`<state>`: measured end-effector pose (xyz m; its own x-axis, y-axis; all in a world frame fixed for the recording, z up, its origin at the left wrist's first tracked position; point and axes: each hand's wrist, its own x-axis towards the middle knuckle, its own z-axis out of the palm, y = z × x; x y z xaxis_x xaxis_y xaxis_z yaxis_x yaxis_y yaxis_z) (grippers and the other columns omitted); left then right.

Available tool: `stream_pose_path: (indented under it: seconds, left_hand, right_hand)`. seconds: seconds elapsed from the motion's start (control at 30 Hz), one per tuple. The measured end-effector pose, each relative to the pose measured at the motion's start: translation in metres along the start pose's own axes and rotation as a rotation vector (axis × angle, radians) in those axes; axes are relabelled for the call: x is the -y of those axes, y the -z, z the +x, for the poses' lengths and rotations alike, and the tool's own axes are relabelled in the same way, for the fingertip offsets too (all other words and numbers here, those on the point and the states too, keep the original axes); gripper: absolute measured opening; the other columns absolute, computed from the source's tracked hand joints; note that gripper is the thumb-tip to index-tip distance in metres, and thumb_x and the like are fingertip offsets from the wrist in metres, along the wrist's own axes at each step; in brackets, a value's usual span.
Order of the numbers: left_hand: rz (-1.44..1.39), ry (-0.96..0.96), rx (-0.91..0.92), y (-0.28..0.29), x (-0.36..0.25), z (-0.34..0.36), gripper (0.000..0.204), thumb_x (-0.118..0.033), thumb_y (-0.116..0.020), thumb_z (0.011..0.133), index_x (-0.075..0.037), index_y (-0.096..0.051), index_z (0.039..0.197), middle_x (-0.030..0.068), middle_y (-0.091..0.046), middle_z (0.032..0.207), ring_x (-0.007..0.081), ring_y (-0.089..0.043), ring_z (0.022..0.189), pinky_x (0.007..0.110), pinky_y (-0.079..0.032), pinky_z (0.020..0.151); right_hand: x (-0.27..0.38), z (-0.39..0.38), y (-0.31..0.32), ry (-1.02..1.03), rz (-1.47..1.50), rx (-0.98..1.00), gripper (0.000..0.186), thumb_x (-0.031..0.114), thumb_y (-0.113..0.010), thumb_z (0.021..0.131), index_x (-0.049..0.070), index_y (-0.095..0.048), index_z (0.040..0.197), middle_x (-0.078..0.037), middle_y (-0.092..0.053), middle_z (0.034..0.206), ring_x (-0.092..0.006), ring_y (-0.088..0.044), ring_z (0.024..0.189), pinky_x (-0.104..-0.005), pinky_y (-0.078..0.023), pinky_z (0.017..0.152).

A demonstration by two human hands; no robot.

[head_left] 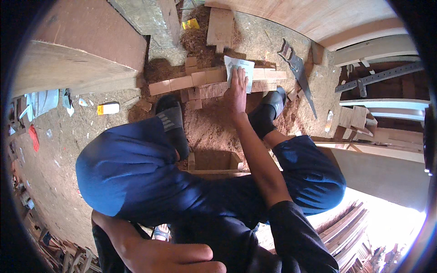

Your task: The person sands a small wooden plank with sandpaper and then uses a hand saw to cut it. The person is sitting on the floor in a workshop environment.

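My right hand point(237, 90) reaches forward and presses a white printed sheet, which looks like sandpaper point(245, 64), onto a row of pale wood blocks point(182, 83). Its fingers lie along the sheet, and the gritty side is hidden. The row runs crosswise between my feet and rests on other wood pieces point(213, 91). Short blocks point(191, 62) stick out in front of and behind its left part. At the lower edge my left hand point(175, 258) hangs close to my body, fingers stretched out and nothing visible in it. The frame cuts off part of that hand.
A handsaw point(298, 73) lies to the right of the row. A flat board point(221, 28) is beyond it. On the left are a large wooden piece point(82, 68) and a white-and-orange bottle point(108, 108). Sawdust point(207, 123) covers the ground; wooden frames point(378, 113) stand right.
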<state>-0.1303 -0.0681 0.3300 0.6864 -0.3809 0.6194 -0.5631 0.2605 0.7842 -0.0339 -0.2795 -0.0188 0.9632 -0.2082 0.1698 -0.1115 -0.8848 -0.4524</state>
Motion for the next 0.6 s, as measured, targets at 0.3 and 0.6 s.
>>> stream_pose_path:
  seconds: [0.3,0.6]
  left_hand:
    - [0.101,0.016,-0.058,-0.006,-0.002,0.000,0.008,-0.024,-0.065,0.084,-0.023,-0.066,0.092,0.0000,-0.062,0.062,0.0114,-0.048,0.046,0.024,-0.034,0.038]
    - [0.080,-0.015,0.023,0.003,0.001,0.002,0.015,-0.021,-0.066,0.083,-0.019,-0.065,0.098,0.0043,-0.062,0.065,0.0128,-0.050,0.049,0.026,-0.035,0.038]
  right_hand:
    - [0.014,-0.005,0.009,0.015,0.096,-0.010,0.072,0.003,-0.057,0.073,-0.001,-0.030,0.140,-0.023,-0.029,0.147,-0.0377,-0.025,0.139,-0.0496,-0.017,0.115]
    - [-0.032,-0.006,-0.002,-0.007,0.010,-0.057,0.065,0.002,-0.051,0.079,-0.006,-0.030,0.140,-0.024,-0.029,0.147,-0.0360,-0.021,0.141,-0.0487,-0.016,0.115]
